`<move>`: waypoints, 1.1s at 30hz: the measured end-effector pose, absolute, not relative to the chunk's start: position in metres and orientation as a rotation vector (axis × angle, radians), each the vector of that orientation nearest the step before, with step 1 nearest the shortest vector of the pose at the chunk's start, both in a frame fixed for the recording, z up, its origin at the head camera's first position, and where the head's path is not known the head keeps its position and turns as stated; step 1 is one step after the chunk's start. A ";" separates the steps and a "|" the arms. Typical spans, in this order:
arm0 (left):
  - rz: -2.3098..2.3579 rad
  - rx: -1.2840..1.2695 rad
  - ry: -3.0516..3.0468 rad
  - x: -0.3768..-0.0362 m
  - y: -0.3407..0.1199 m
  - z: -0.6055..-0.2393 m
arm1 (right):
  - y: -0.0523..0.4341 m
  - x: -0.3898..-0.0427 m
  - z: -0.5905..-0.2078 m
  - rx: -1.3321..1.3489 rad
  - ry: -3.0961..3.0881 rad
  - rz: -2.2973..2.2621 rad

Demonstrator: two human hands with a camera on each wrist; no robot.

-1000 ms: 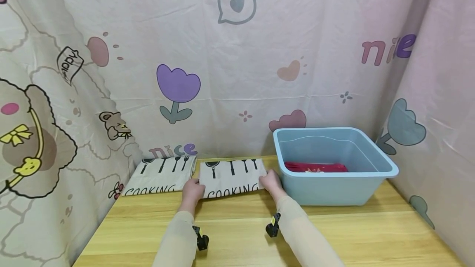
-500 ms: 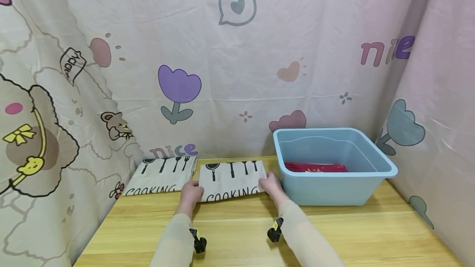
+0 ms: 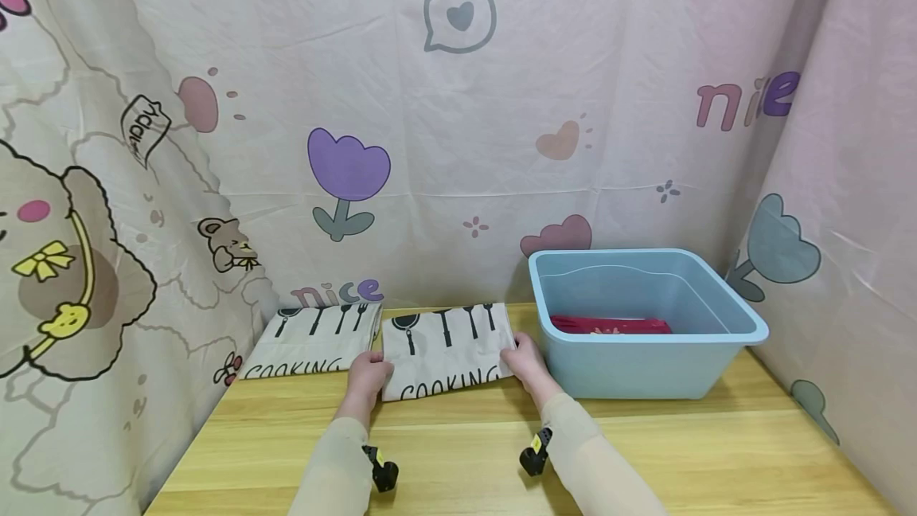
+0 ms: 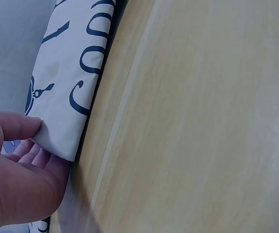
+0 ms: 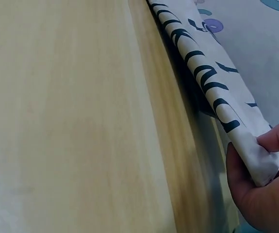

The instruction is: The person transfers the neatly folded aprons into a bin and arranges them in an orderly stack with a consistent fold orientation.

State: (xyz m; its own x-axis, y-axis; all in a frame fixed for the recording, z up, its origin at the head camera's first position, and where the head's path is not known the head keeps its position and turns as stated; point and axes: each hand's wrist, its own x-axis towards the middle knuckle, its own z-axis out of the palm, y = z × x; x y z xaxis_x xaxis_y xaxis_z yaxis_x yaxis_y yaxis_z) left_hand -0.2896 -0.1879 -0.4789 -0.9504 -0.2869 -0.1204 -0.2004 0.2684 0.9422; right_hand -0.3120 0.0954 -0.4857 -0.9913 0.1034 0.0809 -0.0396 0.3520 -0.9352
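Observation:
A folded white cloth [image 3: 447,353], printed with black kitchen utensils and the word COOKING, is stretched between both hands. My left hand [image 3: 368,377] pinches its left edge; in the left wrist view the thumb [image 4: 20,126] lies on top and the fingers curl underneath. At the opposite edge my right hand [image 3: 528,361] grips the cloth's corner, as the right wrist view shows, with the fabric [image 5: 263,160] between thumb and fingers. A dark shadow runs under the front edge, which slants lower on the left. Another folded cloth [image 3: 311,341] with the same print lies flat to the left.
A light blue plastic tub [image 3: 645,369] stands on the wooden table [image 3: 458,452] to the right, close by my right hand. Red folded fabric [image 3: 609,326] lies inside it. A printed curtain [image 3: 458,142] hangs behind the table and along both sides.
The held cloth's front edge has come nearer to me, its left front corner most, so the cloth sits more slanted. Both hands have kept their grip and shifted only slightly.

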 end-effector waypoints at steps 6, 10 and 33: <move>-1.840 0.437 -2.400 -0.285 -0.190 -0.477 | 0.095 -0.309 -0.482 -0.007 -2.418 1.776; -1.848 0.403 -2.369 -0.284 -0.194 -0.474 | 0.095 -0.308 -0.479 0.024 -2.398 1.779; -2.109 0.273 -2.163 -0.267 -0.232 -0.428 | 0.082 -0.288 -0.433 0.242 -2.304 1.883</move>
State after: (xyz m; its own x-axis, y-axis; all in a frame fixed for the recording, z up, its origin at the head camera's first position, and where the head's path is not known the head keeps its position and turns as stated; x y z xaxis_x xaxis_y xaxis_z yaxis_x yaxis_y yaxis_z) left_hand -0.2669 -0.2318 -0.4278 -0.9780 -0.2032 -0.0479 -0.0530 0.0197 0.9984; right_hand -0.2877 0.0821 -0.4329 -0.9748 -0.0263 0.2215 -0.2223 0.1964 -0.9550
